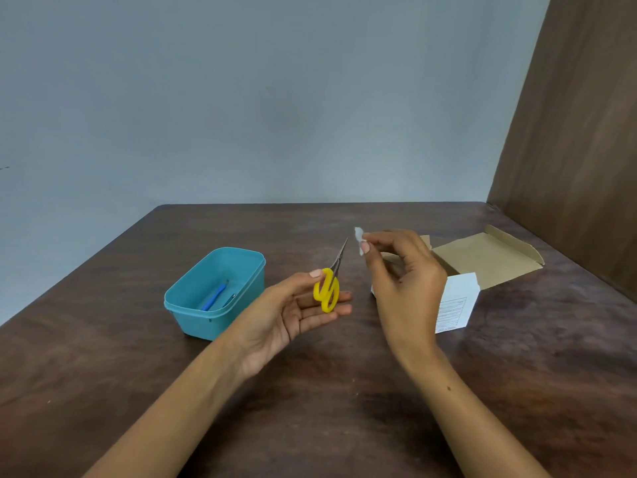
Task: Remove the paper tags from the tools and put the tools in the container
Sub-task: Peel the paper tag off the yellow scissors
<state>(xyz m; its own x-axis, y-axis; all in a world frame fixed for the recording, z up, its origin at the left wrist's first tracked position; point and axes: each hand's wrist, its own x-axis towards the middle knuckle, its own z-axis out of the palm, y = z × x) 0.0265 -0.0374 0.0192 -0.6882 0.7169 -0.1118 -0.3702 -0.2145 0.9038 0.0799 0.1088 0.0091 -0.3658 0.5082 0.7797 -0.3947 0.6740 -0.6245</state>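
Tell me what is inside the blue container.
Inside the container lie a blue-handled tool and a second, slimmer metal tool beside it. The near wall hides part of the floor, so anything lying close against it cannot be seen.

Left hand [293, 312] palm up, thumb pinching, right hand [403, 277] raised, thumb and forefinger pinched together

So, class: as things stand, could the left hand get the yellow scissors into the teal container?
Probably yes. The left hand already holds the yellow scissors, and the teal container sits open-topped just to its left, with nothing between them. Only a blue tool lies inside.
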